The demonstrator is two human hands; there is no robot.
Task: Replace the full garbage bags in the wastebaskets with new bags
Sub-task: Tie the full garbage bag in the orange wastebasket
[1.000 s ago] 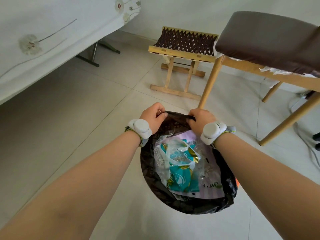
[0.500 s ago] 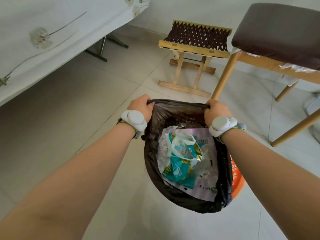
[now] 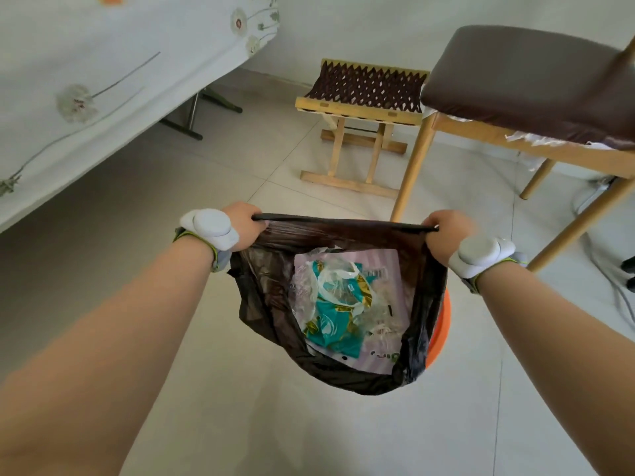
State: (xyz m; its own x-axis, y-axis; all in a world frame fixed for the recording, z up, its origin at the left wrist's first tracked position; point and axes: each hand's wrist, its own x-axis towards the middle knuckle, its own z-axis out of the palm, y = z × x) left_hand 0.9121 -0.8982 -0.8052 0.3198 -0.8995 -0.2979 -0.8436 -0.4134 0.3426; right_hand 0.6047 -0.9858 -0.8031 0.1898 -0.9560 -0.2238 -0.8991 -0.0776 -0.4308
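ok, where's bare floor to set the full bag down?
Bare tile left of the garbage bag, up to the draped table; also the near strip this side of it. Crowded right and beyond: chair legs, folding stool, cables.

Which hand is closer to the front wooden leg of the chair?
Right. The right hand grips the black bag just beside the chair leg; the left hand grips the bag's other end, farther left.
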